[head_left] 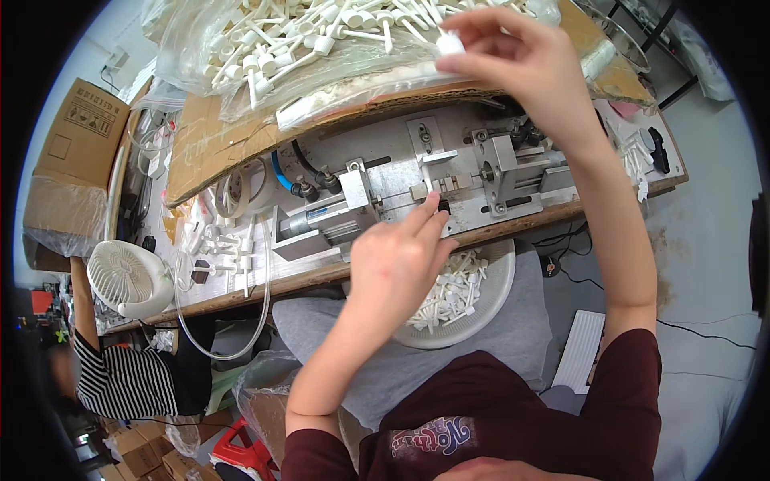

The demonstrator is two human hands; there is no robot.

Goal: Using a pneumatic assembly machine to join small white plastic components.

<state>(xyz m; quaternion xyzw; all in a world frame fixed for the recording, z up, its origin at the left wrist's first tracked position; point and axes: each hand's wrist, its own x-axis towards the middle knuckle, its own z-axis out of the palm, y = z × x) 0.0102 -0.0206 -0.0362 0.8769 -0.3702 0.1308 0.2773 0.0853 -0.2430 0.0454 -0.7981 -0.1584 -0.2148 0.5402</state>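
Observation:
My right hand [529, 68] is raised over the far pile, and its thumb and fingers pinch a white plastic part [450, 43] with a round cap-like end. My left hand [395, 260] reaches to the metal clamping fixture [461, 183] on the bench. Its index finger is stretched out and its tip touches a small white plastic piece [427, 177] at the fixture's middle; the thumb stands apart. Beyond the fixture lies a heap of white stemmed plastic parts [321, 42] on clear plastic sheeting. Below my left hand, a white round basket [501, 301] with many small white pieces rests on my lap.
Cylinders [309, 224] with a blue air hose [281, 170] flank the fixture at left. A cardboard flap [208, 148] overhangs the bench. A white fan [131, 278], clear tubing [265, 309] and tape rolls [241, 191] are at left. A co-worker in a striped shirt [124, 377] sits farther left.

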